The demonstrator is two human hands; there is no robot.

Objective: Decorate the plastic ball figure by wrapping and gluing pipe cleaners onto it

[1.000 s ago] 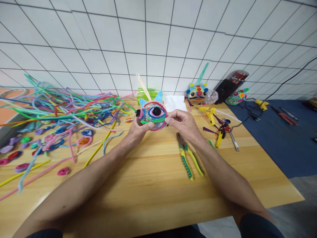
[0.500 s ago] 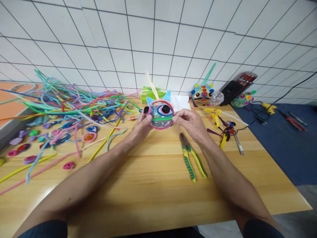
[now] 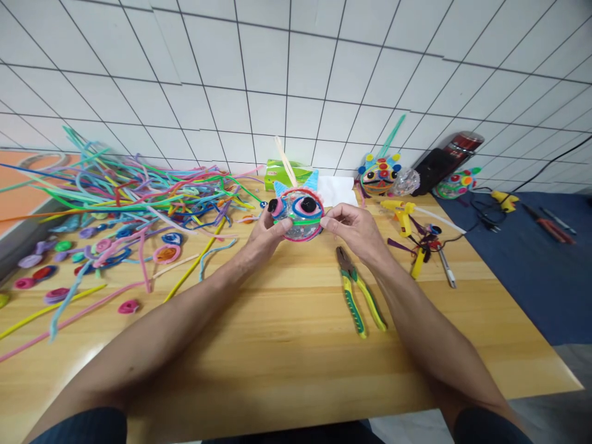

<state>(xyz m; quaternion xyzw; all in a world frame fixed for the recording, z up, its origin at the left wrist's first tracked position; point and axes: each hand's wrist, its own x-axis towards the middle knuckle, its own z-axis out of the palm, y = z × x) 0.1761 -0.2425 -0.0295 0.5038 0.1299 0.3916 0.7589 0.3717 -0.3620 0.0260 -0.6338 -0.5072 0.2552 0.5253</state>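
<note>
Dark sleeves [image 3: 81, 425]: down in the bottom corners, nearest of all.
Forearms [image 3: 185, 314]: slanting inward from both sides, closing together toward the middle.
Pliers [image 3: 350, 272]: lying between the forearms, closer to the right one, nose pointing away, handles splayed.
Left hand [image 3: 266, 237]: curled round the left side of the clear round figure [image 3: 300, 232], thumb pressed across the front by the green strip [image 3: 305, 222], other fingers mostly hidden.
Right hand [image 3: 354, 229]: palm turned inward, thumb and forefinger pinching the strip's right end, just at the figure's edge.
Green strip: running left to right below the eyes [image 3: 308, 205], long axis nearly level.
Clear round figure: up between both hands, facing the camera, turned slightly left, blue ears [image 3: 311, 180] pointing up; lifted or resting, cannot tell.
Pale loop [image 3: 287, 165]: rising behind the ears, tip leaning left.
Green pack [image 3: 274, 176]: just behind, near white paper [image 3: 340, 192].
Tiled wall [image 3: 309, 74]: farthest back.
</note>
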